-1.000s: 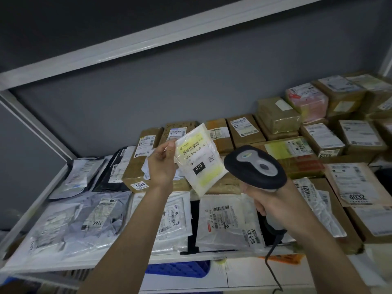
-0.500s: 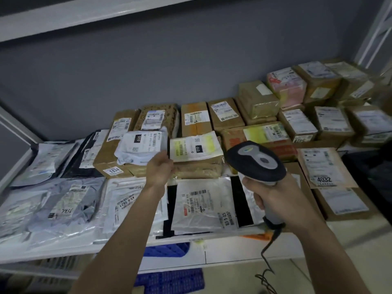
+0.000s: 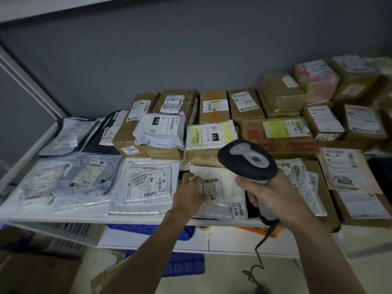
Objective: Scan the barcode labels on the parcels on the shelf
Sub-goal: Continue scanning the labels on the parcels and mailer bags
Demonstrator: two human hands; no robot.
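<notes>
head view: a white metal shelf (image 3: 63,217) against a grey wall carries dozens of labelled parcels, brown cardboard boxes (image 3: 214,107) ranked along the back and right, soft plastic mailer bags (image 3: 146,187) laid flat along the front edge. a white-and-yellow flat mailer marked 010 (image 3: 212,134) lies on top of a taped brown box in the middle row, beside a crumpled white bag also marked 010 (image 3: 161,130). at the front centre a translucent white plastic mailer with a barcode label (image 3: 220,194) lies flat on the shelf, marked 83-5-25 near its lower right corner. the person's left hand (image 3: 192,195) rests on this mailer with fingers spread loosely over its left half, touching the label. the right hand (image 3: 267,193) is wrapped firmly around the grip of a black-and-grey corded handheld barcode scanner (image 3: 248,161), whose head hangs above the mailer's upper right part. the scanner's black cable (image 3: 257,255) trails down toward the floor. blue plastic crates (image 3: 148,229) sit beneath the shelf.
</notes>
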